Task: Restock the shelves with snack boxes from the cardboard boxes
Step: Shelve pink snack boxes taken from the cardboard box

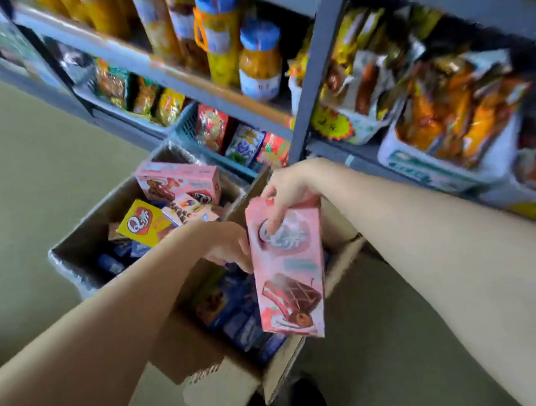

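1. Pink snack box [287, 268]: held upright above the open cardboard box [211, 377], at the centre of the view.
2. Right hand [287, 188]: grasps the box's top end from 12 o'clock.
3. Left hand [228, 245]: touches its side at 9 o'clock; grip cannot be told.
4. Shelves [197, 89]: toward 12 o'clock, stocked with jars [260, 60].

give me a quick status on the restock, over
Right hand gripping pink snack box by its top, above the cardboard box. Left hand at the box's left edge. Nothing between it and the shelves.
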{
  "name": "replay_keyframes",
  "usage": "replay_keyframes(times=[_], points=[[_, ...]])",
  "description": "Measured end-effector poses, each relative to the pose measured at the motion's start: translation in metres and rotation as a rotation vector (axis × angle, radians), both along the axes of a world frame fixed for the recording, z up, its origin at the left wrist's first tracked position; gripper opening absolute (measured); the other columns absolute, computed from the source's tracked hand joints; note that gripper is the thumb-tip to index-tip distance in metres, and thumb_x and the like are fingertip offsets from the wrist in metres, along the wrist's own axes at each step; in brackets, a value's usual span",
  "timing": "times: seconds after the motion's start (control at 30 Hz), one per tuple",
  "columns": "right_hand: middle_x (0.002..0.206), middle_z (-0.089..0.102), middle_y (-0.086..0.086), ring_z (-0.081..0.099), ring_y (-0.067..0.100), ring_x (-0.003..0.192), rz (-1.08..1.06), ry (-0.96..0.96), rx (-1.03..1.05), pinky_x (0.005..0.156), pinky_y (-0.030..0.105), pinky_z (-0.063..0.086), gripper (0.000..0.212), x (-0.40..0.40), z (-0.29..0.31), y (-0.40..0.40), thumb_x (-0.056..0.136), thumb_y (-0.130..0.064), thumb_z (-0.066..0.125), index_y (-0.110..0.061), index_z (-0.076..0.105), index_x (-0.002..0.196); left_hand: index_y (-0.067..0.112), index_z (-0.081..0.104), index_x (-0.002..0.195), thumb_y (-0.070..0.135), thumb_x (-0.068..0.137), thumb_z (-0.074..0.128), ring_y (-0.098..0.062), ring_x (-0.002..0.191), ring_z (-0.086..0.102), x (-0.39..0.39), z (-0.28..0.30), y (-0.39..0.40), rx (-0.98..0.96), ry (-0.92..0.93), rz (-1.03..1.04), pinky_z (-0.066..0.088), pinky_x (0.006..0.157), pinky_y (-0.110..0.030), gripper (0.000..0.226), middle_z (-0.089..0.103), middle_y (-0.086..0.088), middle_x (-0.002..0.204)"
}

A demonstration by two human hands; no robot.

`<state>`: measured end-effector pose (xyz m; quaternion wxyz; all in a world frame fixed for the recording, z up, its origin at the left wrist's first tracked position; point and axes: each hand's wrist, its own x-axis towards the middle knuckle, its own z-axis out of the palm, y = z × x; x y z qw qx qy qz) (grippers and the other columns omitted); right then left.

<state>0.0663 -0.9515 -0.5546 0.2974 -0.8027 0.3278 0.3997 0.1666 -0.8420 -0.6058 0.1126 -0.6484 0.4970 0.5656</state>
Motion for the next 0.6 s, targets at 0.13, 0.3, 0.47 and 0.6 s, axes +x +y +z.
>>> replay_keyframes(times=[0.13,0.3,0.47,0.6], points=[[0.106,0.061,-0.005,0.066,0.012,0.087,-0.157,-0.095,0.117,0.077,0.028,0.056,0.056,-0.028,0.2,-0.03,0.081,-0.02,0.072,-0.016,0.05,0.133,0.022,0.054,0.108,0.021,0.083,0.07,-0.02,0.115,0.053,-0.004,0.18,-0.032,-0.052,0.189,0.133,0.045,0.082,-0.023,0.03,0.057,-0.004,0.124],[0.109,0.069,0.008,0.066,0.021,0.096,-0.23,-0.325,-0.042,0.086,0.034,0.053,0.026,-0.101,0.433,-0.049,0.086,-0.011,0.065,-0.014,0.061,0.111,0.025,0.054,0.114,0.02,0.082,0.069,-0.001,0.09,0.062,-0.053,0.4,-0.063,-0.374,0.404,0.163,0.052,0.078,-0.015,0.036,0.065,0.009,0.105],[0.114,0.066,0.009,0.062,0.02,0.097,-0.192,-0.63,-0.729,0.086,0.032,0.047,0.042,-0.208,0.601,-0.037,0.078,-0.04,0.072,-0.013,0.066,0.109,0.014,0.056,0.118,0.037,0.08,0.068,-0.016,0.081,0.06,-0.138,0.565,-0.081,-0.808,0.418,0.322,0.052,0.066,-0.019,0.045,0.064,-0.003,0.101],[0.134,0.044,0.001,0.045,0.019,0.123,-0.415,-1.026,-0.978,0.1,0.028,0.035,0.081,-0.304,0.654,-0.017,0.067,-0.057,0.074,-0.023,0.043,0.134,0.015,0.058,0.083,0.047,0.08,0.065,-0.015,0.061,0.051,-0.231,0.645,-0.092,-1.214,0.372,0.651,0.042,0.053,-0.022,0.033,0.056,-0.002,0.075]])
